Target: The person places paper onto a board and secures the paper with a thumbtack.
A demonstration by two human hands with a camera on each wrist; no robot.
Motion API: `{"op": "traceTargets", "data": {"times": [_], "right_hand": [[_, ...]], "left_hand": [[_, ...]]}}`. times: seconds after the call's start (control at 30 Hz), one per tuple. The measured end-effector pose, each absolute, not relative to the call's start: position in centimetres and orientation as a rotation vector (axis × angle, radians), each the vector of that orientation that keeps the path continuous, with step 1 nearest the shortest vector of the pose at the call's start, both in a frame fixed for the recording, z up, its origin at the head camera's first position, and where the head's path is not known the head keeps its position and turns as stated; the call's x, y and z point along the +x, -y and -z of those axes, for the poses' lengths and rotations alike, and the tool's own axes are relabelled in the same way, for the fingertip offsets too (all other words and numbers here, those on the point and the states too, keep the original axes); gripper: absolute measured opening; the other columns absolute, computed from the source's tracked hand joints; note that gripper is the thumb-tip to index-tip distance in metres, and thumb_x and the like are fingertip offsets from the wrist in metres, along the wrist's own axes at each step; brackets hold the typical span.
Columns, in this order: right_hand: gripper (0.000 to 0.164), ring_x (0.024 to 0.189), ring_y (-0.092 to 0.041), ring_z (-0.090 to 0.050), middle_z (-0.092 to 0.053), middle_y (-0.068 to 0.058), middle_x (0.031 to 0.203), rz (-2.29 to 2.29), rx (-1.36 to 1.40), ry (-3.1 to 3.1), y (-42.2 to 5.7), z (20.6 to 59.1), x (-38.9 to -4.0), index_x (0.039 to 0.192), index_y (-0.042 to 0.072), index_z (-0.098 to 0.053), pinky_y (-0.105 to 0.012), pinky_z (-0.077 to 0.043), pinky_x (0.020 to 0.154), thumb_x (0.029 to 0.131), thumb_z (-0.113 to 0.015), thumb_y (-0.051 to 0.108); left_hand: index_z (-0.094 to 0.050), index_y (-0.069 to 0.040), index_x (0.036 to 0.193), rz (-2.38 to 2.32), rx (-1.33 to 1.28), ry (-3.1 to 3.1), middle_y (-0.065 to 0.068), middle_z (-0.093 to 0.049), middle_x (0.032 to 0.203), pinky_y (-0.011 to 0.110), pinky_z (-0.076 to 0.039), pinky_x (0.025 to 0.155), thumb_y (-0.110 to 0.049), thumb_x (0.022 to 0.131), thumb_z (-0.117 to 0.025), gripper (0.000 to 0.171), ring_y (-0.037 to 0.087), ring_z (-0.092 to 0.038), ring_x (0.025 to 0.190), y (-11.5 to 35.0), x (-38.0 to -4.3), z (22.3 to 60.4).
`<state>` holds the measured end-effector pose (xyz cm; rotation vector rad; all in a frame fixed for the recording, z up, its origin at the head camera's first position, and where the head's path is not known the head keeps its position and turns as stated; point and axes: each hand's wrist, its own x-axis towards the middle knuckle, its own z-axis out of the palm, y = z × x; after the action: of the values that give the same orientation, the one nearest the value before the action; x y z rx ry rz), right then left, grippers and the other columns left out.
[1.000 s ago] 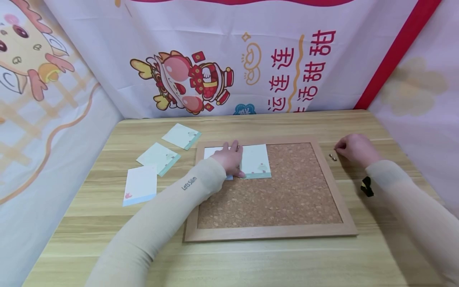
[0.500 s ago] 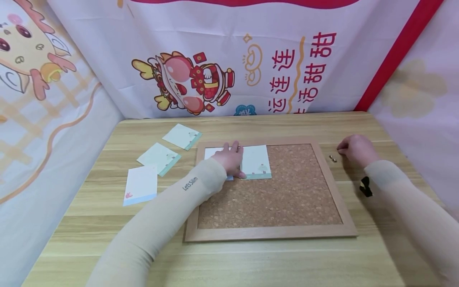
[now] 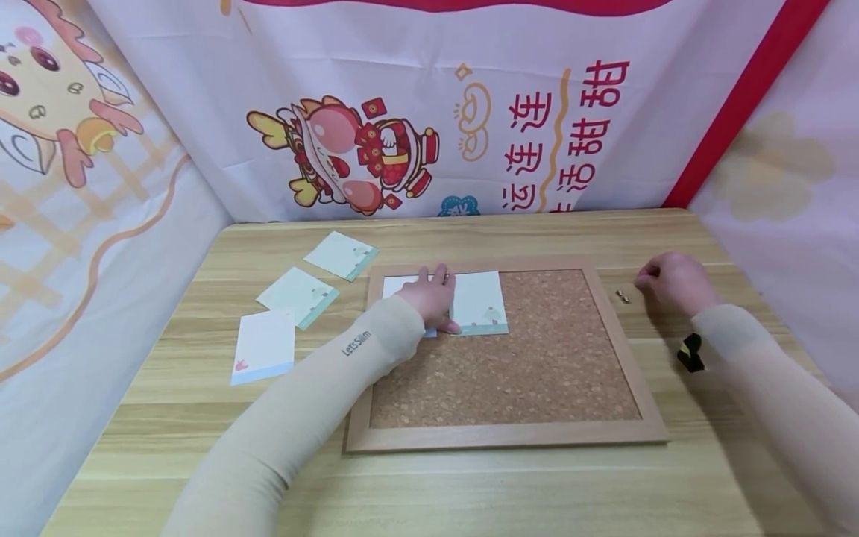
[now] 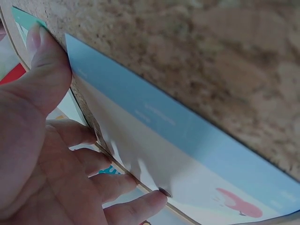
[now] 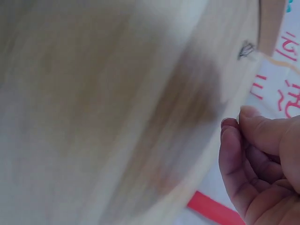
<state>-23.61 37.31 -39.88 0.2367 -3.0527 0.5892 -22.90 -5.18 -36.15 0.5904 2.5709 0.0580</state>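
My left hand [image 3: 429, 300] lies on the upper left of a cork board [image 3: 510, 380], its fingers extended over two cards. The thumb touches the green-banded card [image 3: 479, 302]; the blue-banded card [image 4: 154, 122] is partly covered by the hand. In the left wrist view a small dark round thing [image 4: 164, 192] sits on that card by a fingertip. To the right of the board, my right hand [image 3: 678, 282] is above the table, thumb and index fingertips together. Nothing shows clearly between them. Small brass-coloured push pins [image 3: 623, 297] lie just left of it.
Left of the board lie two green-banded cards [image 3: 341, 255] [image 3: 295, 294] and one blue-banded card [image 3: 264, 343]. A small black-and-yellow thing [image 3: 690, 353] is by the right sleeve. Printed cloth [image 3: 403, 60] hangs behind the wooden table [image 3: 470, 492].
My right hand has shifted slightly right, away from the push pins, its fingertips still together. The left hand and the cards have stayed in place.
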Motion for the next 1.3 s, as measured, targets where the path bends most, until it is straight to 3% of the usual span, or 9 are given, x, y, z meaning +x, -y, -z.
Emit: {"op": "traceTargets", "data": {"times": [0.17,0.37,0.53,0.83,0.93,1.07,1.3], "right_hand": [[0.015,0.073,-0.03,-0.061,-0.069,-0.016,0.083,-0.543,0.271,2.989,-35.3,38.3,-22.9,0.094,-0.004,-0.072,-0.05,-0.048,0.07,0.094,-0.066,0.01],[0.007,0.064,-0.022,-0.063,-0.07,-0.009,0.076,-0.478,0.507,2.778,-31.0,36.2,-21.4,0.09,0.0,-0.075,-0.045,-0.05,0.062,0.09,-0.071,0.006],[0.008,0.07,-0.026,-0.07,-0.073,-0.013,0.082,-0.504,0.711,2.602,-27.5,35.3,-19.9,0.09,0.001,-0.076,-0.047,-0.055,0.065,0.083,-0.077,-0.002],[0.024,0.076,-0.024,-0.073,-0.075,-0.01,0.087,-0.534,1.069,2.357,-22.8,34.5,-17.0,0.093,0.002,-0.076,-0.04,-0.058,0.066,0.073,-0.082,-0.008],[0.01,0.079,-0.025,-0.073,-0.075,-0.011,0.092,-0.492,1.194,2.211,-21.6,34.3,-15.8,0.098,0.001,-0.076,-0.039,-0.058,0.067,0.09,-0.073,0.006],[0.033,0.083,-0.025,-0.073,-0.074,-0.013,0.098,-0.432,1.337,1.963,-20.1,33.8,-14.1,0.105,-0.001,-0.075,-0.038,-0.058,0.069,0.106,-0.048,0.019],[0.023,0.08,-0.028,-0.073,-0.072,-0.02,0.102,-0.421,1.467,1.606,-17.8,32.0,-11.8,0.105,-0.006,-0.073,-0.039,-0.057,0.063,0.101,-0.052,0.001]], "left_hand": [[-0.014,-0.007,0.159,-0.075,0.573,-2.554,0.016,0.001,0.165,0.054,-0.021,0.115,-0.046,0.089,-0.069,0.098,0.042,0.0,0.148,5.1,-23.1,36.3],[-0.014,-0.008,0.159,-0.054,0.559,-2.547,0.015,0.001,0.165,0.054,-0.021,0.115,-0.045,0.089,-0.069,0.097,0.042,0.001,0.148,5.0,-23.5,36.8],[-0.013,-0.009,0.16,-0.048,0.562,-2.548,0.015,0.003,0.165,0.055,-0.021,0.115,-0.046,0.089,-0.069,0.098,0.042,0.002,0.148,5.1,-23.7,37.0],[-0.015,-0.007,0.159,-0.079,0.578,-2.562,0.015,0.0,0.165,0.054,-0.022,0.114,-0.045,0.089,-0.069,0.097,0.041,-0.001,0.149,5.2,-23.0,36.1],[-0.015,-0.008,0.159,-0.075,0.581,-2.562,0.015,0.001,0.165,0.054,-0.022,0.114,-0.046,0.089,-0.069,0.097,0.041,-0.001,0.149,5.1,-23.0,36.2],[-0.014,-0.008,0.159,-0.065,0.588,-2.563,0.015,0.0,0.165,0.053,-0.022,0.115,-0.046,0.089,-0.068,0.096,0.041,-0.001,0.149,5.1,-23.0,36.1],[-0.012,-0.007,0.159,-0.076,0.582,-2.546,0.014,0.003,0.165,0.053,-0.02,0.115,-0.045,0.091,-0.066,0.095,0.04,0.001,0.149,5.3,-23.0,36.0]]}}
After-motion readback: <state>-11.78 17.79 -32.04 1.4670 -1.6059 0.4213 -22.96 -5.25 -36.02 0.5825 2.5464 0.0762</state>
